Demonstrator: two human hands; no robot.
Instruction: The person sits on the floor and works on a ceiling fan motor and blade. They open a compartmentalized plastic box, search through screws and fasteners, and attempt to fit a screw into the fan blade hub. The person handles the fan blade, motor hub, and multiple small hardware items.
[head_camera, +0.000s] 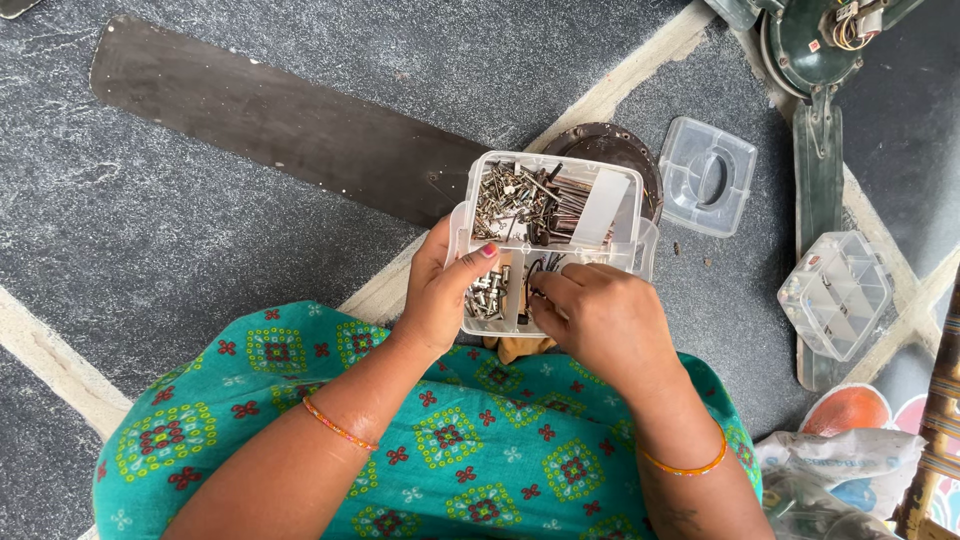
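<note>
The clear plastic compartment box is the landmark, held up above the person's lap, over the grey stone floor. The left hand grasps the box's left edge, thumb hooked over the rim and fingers underneath. The right hand rests at the box's near right corner, its fingertips dipped into a near compartment among small dark bits; whether they pinch anything I cannot tell. Screws and bolts fill the far left compartment, long nails lie just right of them, and short silver pieces sit in the near left one.

Behind the box, almost touching its far edge, lies a round dark metal plate. A long dark fan blade stretches away to the far left of the box. To the right of the box, close by, a clear lid lies flat; further right a second clear divided box sits on a green fan blade, which runs up to the fan motor. Open floor spreads left of the box. Near right of it, a crumpled plastic bag lies beside the teal patterned garment
</note>
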